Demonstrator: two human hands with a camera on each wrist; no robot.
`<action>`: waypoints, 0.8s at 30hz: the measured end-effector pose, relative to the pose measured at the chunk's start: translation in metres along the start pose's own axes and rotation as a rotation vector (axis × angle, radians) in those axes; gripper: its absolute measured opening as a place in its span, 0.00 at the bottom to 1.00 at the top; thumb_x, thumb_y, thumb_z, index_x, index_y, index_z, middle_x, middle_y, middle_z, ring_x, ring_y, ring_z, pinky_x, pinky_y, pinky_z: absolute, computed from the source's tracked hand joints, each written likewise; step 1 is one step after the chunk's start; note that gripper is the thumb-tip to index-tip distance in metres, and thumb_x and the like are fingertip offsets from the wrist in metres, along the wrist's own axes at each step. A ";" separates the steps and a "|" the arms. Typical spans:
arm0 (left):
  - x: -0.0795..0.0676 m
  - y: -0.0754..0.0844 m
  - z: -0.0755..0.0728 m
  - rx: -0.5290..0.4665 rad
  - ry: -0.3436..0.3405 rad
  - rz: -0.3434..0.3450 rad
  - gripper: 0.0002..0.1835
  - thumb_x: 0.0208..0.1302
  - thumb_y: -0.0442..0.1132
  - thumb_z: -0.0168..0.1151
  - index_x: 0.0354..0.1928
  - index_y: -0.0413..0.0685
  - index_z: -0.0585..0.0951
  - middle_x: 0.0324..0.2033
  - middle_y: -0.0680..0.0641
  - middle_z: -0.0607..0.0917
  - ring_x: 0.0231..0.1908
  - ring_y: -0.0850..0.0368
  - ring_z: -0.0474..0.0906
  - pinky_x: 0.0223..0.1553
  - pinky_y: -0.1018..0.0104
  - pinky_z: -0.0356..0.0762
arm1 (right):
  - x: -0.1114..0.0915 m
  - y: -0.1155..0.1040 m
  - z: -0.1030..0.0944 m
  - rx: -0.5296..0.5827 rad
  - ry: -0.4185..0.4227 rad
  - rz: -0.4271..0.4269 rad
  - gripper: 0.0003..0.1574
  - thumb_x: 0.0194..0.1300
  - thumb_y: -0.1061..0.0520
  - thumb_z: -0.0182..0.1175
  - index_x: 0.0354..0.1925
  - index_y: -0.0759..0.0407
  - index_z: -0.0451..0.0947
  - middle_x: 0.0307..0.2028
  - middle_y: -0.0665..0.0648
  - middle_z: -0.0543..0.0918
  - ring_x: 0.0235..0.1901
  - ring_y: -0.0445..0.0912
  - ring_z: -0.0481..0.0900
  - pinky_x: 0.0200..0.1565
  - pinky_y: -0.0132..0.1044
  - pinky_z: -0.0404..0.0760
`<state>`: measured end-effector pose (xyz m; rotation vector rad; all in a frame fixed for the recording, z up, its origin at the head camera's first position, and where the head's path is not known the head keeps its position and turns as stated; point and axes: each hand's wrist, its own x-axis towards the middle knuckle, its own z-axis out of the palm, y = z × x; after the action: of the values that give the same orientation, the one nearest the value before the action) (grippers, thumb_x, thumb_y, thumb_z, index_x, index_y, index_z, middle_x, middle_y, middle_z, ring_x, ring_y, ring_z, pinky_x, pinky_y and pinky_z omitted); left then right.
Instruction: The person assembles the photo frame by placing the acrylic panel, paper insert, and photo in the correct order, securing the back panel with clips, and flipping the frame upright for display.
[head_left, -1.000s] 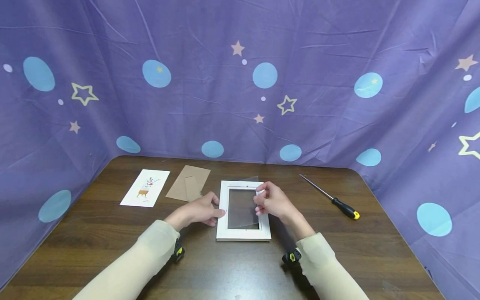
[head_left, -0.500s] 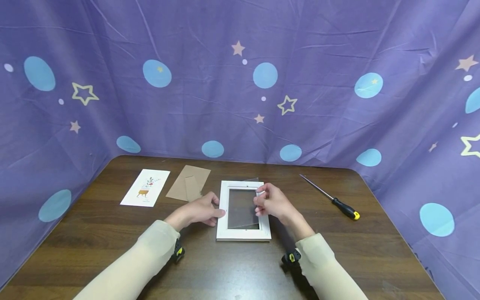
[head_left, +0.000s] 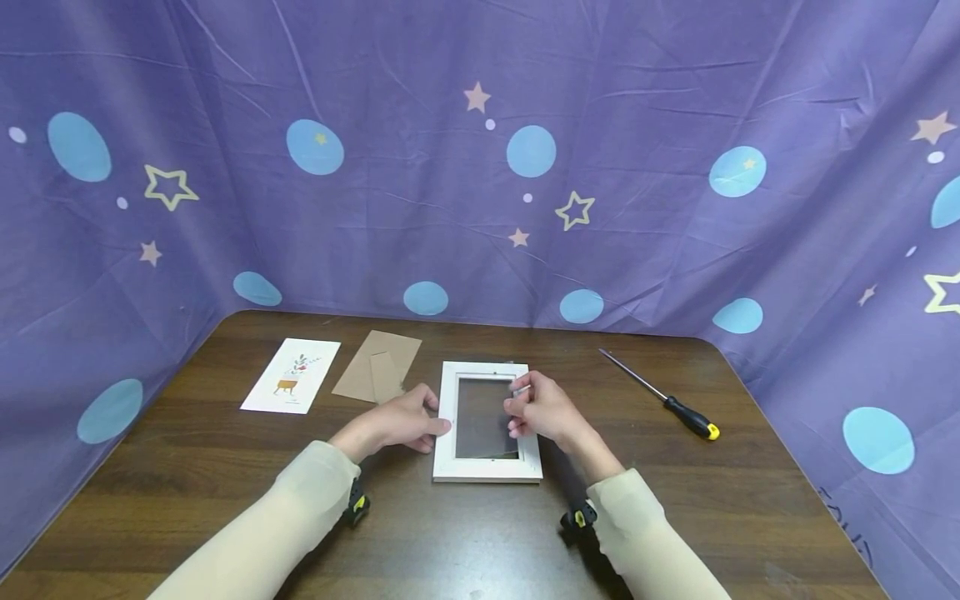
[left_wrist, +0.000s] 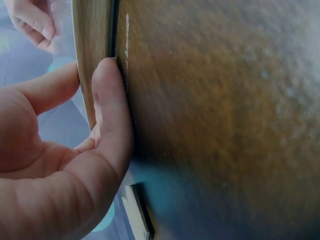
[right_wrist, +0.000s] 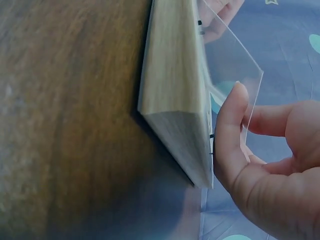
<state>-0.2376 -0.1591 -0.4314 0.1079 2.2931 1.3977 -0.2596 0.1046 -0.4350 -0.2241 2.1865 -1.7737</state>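
A white picture frame (head_left: 487, 472) lies on the table, its window framing dark wood. At its left edge my left hand (head_left: 401, 419) grips it, thumb over the rim and fingers along the side, as the left wrist view shows of the frame's side (left_wrist: 92, 35). Over the frame's right side, my right hand (head_left: 546, 408) pinches a clear pane (right_wrist: 237, 57) between thumb and fingers. In the right wrist view the pane stands tilted above the frame's back, with small dark tabs (right_wrist: 212, 136) along the rim. Whether glass or plastic, I cannot tell.
Left of the frame lie a brown backing board (head_left: 363, 367) with its stand flap and a white card (head_left: 291, 377) with a printed drawing. A screwdriver (head_left: 678, 408) with a black and yellow handle lies at the right. A purple curtain (head_left: 420, 217) rises behind the table.
The pane's far corner, which stuck out past the frame's top edge, has drawn in over the frame. My right hand has shifted slightly left; the left hand keeps its place.
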 end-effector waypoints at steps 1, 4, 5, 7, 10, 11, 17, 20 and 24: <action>0.000 0.000 0.000 0.002 0.000 0.002 0.26 0.72 0.36 0.68 0.61 0.32 0.67 0.38 0.38 0.80 0.33 0.50 0.84 0.41 0.60 0.90 | 0.000 0.000 0.001 -0.024 0.010 -0.002 0.22 0.73 0.70 0.60 0.60 0.75 0.65 0.29 0.55 0.76 0.22 0.44 0.81 0.28 0.36 0.88; 0.000 0.000 0.000 0.004 0.000 0.003 0.26 0.72 0.36 0.68 0.61 0.32 0.67 0.37 0.38 0.80 0.33 0.50 0.84 0.41 0.60 0.90 | -0.001 0.002 0.002 -0.126 0.049 -0.023 0.20 0.72 0.69 0.62 0.57 0.74 0.69 0.26 0.54 0.75 0.20 0.44 0.81 0.25 0.38 0.88; 0.000 0.000 0.000 0.004 -0.001 0.001 0.26 0.72 0.36 0.68 0.61 0.32 0.67 0.37 0.38 0.80 0.33 0.50 0.84 0.41 0.60 0.90 | -0.001 0.002 0.003 -0.168 0.064 -0.033 0.19 0.72 0.68 0.63 0.56 0.73 0.70 0.26 0.54 0.76 0.19 0.44 0.81 0.24 0.38 0.88; 0.000 0.000 0.000 0.004 -0.001 -0.001 0.26 0.72 0.36 0.68 0.61 0.32 0.67 0.37 0.38 0.80 0.33 0.51 0.84 0.40 0.60 0.90 | -0.001 0.003 0.004 -0.246 0.096 -0.043 0.18 0.71 0.66 0.65 0.55 0.72 0.72 0.26 0.55 0.77 0.18 0.43 0.81 0.23 0.39 0.88; 0.000 0.000 0.000 0.009 0.001 -0.001 0.26 0.72 0.36 0.68 0.61 0.31 0.67 0.37 0.38 0.80 0.32 0.50 0.84 0.40 0.60 0.90 | -0.001 0.003 0.005 -0.335 0.127 -0.055 0.17 0.70 0.64 0.67 0.53 0.69 0.74 0.27 0.57 0.80 0.17 0.43 0.81 0.22 0.39 0.87; 0.000 0.000 0.000 0.011 0.001 -0.001 0.26 0.72 0.36 0.68 0.61 0.31 0.67 0.37 0.38 0.80 0.33 0.50 0.84 0.40 0.60 0.90 | -0.001 0.002 0.006 -0.368 0.137 -0.059 0.17 0.70 0.63 0.67 0.52 0.68 0.74 0.27 0.57 0.80 0.17 0.43 0.81 0.21 0.39 0.87; 0.000 0.001 0.000 0.017 0.003 -0.005 0.26 0.73 0.37 0.68 0.62 0.31 0.67 0.37 0.38 0.80 0.33 0.51 0.84 0.40 0.60 0.90 | -0.001 0.002 0.006 -0.491 0.165 -0.064 0.16 0.69 0.60 0.69 0.50 0.65 0.75 0.29 0.56 0.82 0.14 0.44 0.81 0.19 0.38 0.84; 0.000 0.001 0.000 0.018 0.001 -0.004 0.26 0.73 0.37 0.68 0.62 0.31 0.67 0.37 0.38 0.80 0.33 0.50 0.84 0.40 0.60 0.90 | -0.001 0.002 0.007 -0.510 0.166 -0.060 0.16 0.69 0.60 0.69 0.50 0.64 0.75 0.28 0.56 0.82 0.14 0.44 0.81 0.19 0.37 0.83; 0.000 0.001 0.000 0.015 -0.002 -0.007 0.26 0.73 0.37 0.67 0.62 0.31 0.67 0.37 0.38 0.80 0.33 0.51 0.84 0.41 0.60 0.90 | -0.001 0.002 0.008 -0.529 0.174 -0.050 0.17 0.70 0.59 0.70 0.50 0.64 0.75 0.28 0.55 0.81 0.13 0.44 0.81 0.19 0.37 0.82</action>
<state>-0.2378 -0.1587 -0.4303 0.1054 2.3003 1.3764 -0.2558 0.0985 -0.4382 -0.2498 2.7648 -1.2397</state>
